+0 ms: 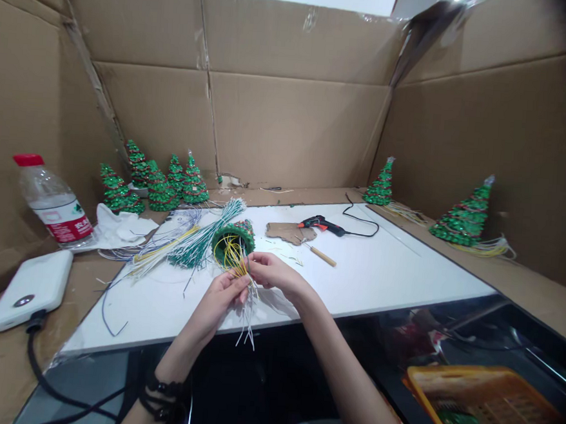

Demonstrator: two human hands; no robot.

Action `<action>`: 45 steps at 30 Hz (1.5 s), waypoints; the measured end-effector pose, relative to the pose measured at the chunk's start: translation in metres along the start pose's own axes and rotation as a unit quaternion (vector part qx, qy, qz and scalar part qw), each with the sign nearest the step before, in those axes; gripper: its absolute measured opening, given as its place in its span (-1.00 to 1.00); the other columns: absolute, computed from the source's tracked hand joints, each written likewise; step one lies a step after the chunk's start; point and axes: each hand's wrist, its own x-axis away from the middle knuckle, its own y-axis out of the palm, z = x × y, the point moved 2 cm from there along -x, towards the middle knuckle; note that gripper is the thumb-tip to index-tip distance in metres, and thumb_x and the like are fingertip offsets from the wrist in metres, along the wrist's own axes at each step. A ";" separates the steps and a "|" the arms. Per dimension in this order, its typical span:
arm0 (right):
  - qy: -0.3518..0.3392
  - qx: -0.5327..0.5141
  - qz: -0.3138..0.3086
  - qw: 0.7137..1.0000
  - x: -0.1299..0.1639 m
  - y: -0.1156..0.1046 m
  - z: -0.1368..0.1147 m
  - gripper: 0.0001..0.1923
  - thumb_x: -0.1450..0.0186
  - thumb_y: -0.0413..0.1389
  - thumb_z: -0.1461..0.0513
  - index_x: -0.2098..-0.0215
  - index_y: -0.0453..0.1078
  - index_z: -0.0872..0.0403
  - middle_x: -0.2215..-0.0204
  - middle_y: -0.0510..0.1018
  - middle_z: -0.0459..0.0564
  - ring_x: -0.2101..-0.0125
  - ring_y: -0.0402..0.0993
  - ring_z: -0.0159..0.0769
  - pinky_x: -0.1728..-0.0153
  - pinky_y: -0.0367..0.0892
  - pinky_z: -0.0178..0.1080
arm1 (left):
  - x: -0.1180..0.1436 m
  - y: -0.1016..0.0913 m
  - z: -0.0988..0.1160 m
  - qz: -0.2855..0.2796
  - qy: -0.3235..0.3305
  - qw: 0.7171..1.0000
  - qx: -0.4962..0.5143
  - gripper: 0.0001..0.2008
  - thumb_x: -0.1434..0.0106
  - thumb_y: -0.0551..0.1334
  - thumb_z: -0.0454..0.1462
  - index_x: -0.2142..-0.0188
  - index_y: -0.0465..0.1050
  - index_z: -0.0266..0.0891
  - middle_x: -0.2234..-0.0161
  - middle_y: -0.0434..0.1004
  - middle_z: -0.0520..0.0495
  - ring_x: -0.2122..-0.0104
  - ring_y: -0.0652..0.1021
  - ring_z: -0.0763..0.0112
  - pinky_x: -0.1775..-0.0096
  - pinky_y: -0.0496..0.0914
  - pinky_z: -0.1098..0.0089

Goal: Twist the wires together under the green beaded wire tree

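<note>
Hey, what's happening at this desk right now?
A person holds a small green beaded tree on its side over a white board, its open base toward the camera. The left hand and right hand pinch the yellow and white wires spilling from that base. Finished trees stand at the back left, two more on the right. A glue gun lies on the board, unused.

Open white surface (380, 277) lies right of the hands, while wire bundles (184, 240), a glue gun (321, 225) and cardboard walls (293, 129) crowd the left and back.
</note>
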 end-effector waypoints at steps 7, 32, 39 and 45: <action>0.018 0.017 -0.021 0.999 -0.003 -0.003 -0.003 -0.85 -0.09 0.00 0.21 0.58 0.14 0.09 0.71 0.04 -0.27 0.69 -0.10 -0.56 0.68 -0.19 -0.43 | -0.001 0.000 -0.001 -0.002 -0.001 1.000 -0.006 -0.74 -0.10 0.22 -0.11 0.49 0.29 -0.25 0.69 0.22 0.13 0.65 0.17 0.55 0.52 0.07 0.46; -0.078 -0.188 0.100 0.974 -0.007 -0.005 -0.005 -0.71 -0.07 0.12 0.07 0.47 0.15 0.08 0.61 0.33 -0.19 0.66 0.06 -0.54 0.65 -0.12 -0.41 | -0.001 -0.002 -0.004 -0.018 -0.002 1.000 -0.008 -0.75 -0.12 0.22 -0.14 0.54 0.28 -0.25 0.68 0.23 0.12 0.63 0.19 0.56 0.50 0.08 0.47; -0.073 -0.181 0.075 0.978 -0.003 -0.008 -0.004 -0.74 -0.11 0.12 0.09 0.43 0.18 0.08 0.64 0.32 -0.21 0.69 0.05 -0.55 0.66 -0.10 -0.41 | -0.001 -0.001 -0.004 -0.027 0.000 0.999 -0.019 -0.75 -0.16 0.19 -0.14 0.52 0.27 -0.25 0.67 0.21 0.13 0.62 0.18 0.55 0.49 0.07 0.46; -0.040 -0.123 0.036 0.991 0.004 -0.010 -0.002 -0.72 -0.13 0.11 0.08 0.48 0.17 0.09 0.65 0.31 -0.20 0.68 0.09 -0.54 0.66 -0.05 -0.41 | 0.000 0.000 -0.002 -0.023 -0.009 1.000 -0.018 -0.75 -0.15 0.19 -0.14 0.52 0.26 -0.25 0.67 0.21 0.13 0.62 0.17 0.55 0.49 0.07 0.47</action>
